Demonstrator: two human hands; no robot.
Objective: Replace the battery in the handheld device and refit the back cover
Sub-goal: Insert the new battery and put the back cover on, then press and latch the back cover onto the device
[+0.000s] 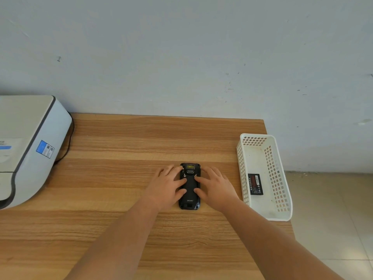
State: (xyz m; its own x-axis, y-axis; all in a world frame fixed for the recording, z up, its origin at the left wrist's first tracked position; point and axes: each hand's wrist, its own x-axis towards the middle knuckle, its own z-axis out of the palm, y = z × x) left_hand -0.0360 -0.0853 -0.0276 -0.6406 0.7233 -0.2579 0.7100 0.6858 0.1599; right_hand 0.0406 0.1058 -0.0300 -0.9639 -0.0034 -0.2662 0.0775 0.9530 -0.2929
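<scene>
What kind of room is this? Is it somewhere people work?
Probably an office or small workroom. A printer-like machine sits on a wooden desk against a plain wall, and a white basket holds a spare battery beside the handheld device.

The one word that can be read is "urovo", in small pale letters on the lower back of the black handheld device lying face down on the table. The battery in the white basket bears a red-and-white label whose print is too small to make out. The white machine at the left carries a blue sticker and a blue-striped label, both illegible.
</scene>
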